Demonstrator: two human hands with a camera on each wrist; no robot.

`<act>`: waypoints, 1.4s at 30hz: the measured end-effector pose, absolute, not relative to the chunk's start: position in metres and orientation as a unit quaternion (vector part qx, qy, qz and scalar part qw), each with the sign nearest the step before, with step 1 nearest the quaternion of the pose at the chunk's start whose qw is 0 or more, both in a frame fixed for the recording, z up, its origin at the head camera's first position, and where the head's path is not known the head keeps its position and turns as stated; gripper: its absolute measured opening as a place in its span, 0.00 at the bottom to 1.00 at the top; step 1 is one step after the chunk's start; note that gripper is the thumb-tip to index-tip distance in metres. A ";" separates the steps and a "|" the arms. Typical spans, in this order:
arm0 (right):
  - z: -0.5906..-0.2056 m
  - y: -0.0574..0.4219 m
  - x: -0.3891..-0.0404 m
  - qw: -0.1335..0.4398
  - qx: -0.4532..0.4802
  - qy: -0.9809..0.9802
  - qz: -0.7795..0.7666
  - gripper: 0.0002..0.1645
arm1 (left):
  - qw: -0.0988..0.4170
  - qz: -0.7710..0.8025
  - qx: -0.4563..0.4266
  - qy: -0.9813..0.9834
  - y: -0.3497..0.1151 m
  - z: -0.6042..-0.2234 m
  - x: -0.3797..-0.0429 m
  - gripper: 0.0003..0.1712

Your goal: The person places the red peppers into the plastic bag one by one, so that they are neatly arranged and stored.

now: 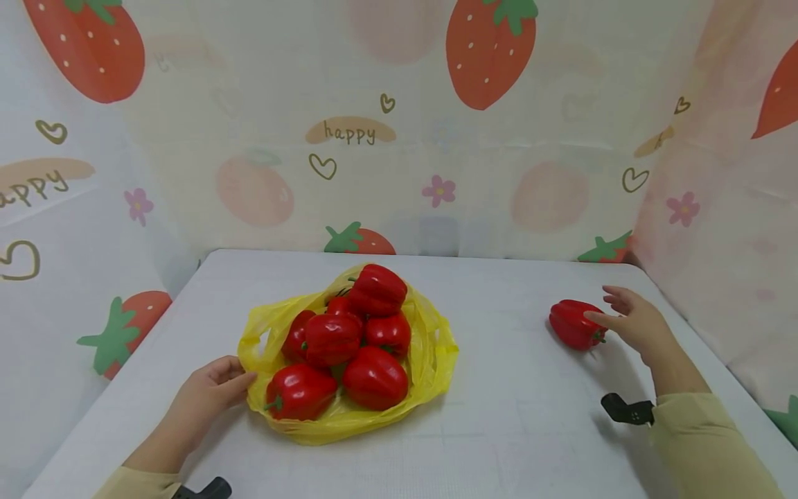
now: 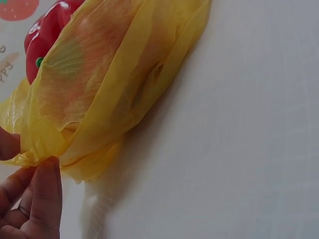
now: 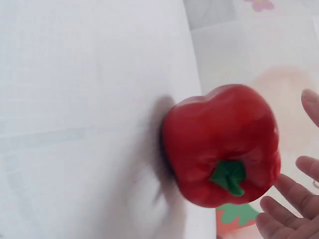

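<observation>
A yellow plastic bag (image 1: 439,346) lies spread on the table's left half, its mouth gaping, with several red bell peppers (image 1: 333,338) heaped inside. My left hand (image 1: 208,395) pinches the bag's left edge between thumb and fingers; the left wrist view shows the fingertips (image 2: 47,167) gathered on the thin plastic. At the right, a single red bell pepper (image 1: 575,324) with a green stem rests on the table. Close beside and over it is my right hand (image 1: 639,322), fingers spread. In the right wrist view the fingers (image 3: 294,194) are loosely extended around the pepper's far side.
The white table (image 1: 499,430) carries the bag and the lone pepper, with a stretch of tabletop between them. Cloth walls (image 1: 486,173) printed with strawberries and hearts stand behind and at both sides. Dark wrist camera mounts (image 1: 626,409) stick out from both sleeves.
</observation>
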State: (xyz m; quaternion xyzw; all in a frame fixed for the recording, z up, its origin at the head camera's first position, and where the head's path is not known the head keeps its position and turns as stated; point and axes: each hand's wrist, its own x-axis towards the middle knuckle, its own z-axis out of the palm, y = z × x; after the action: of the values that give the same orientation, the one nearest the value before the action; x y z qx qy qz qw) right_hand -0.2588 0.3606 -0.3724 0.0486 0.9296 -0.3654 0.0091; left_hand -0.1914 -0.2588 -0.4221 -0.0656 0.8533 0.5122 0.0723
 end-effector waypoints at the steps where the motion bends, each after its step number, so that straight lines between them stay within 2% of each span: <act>1: -0.375 0.362 -0.258 0.011 0.050 0.929 -0.367 0.55 | 0.072 0.513 -0.065 0.853 -0.259 -0.422 -0.191 0.33; 14: -0.398 0.363 -0.257 0.040 0.082 0.920 -0.380 0.62 | 0.072 0.523 -0.064 0.847 -0.259 -0.423 -0.191 0.33; 27: -0.411 0.358 -0.258 0.031 0.079 0.918 -0.387 0.62 | 0.070 0.527 -0.062 0.844 -0.260 -0.424 -0.190 0.34; 42: -0.409 0.356 -0.254 0.032 0.091 0.921 -0.378 0.63 | 0.074 0.529 -0.064 0.843 -0.258 -0.422 -0.190 0.34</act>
State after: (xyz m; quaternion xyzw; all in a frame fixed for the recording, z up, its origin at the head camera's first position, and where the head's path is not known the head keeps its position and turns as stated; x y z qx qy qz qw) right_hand -0.2544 0.3564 -0.4091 0.0910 0.9208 -0.3779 0.0323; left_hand -0.1897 -0.2580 -0.4220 -0.0637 0.8428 0.5293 0.0744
